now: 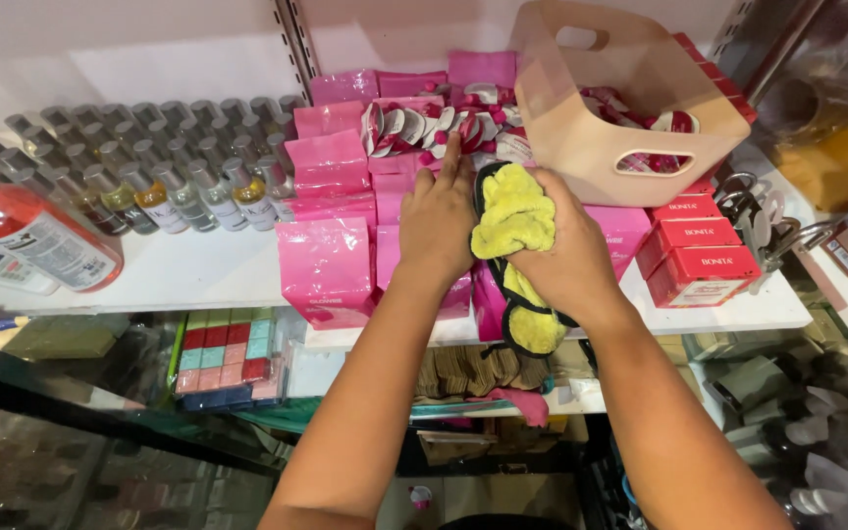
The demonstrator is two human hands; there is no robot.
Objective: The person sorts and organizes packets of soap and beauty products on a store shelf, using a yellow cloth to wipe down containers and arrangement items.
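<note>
At a white shop shelf, my right hand is closed around a bunched yellow cloth with a dark edging, its loose end hanging down over the shelf's front lip. My left hand lies flat and open, fingers stretched forward, pressing on the pink packets stacked in rows just beside the cloth. Behind my hands sit small red-and-white sachets, partly under a beige plastic basket that stands tilted on top of the stock; whether it rests steadily I cannot tell from this angle. To the right are red boxes, to the left rows of small bottles with silver caps and one larger bottle of red liquid. To wipe well here, I judge I should keep the left palm steady on the packets so the stack does not slide, gather the dangling end into my fist, and pass the cloth in short strokes clear of the tilted basket.
</note>
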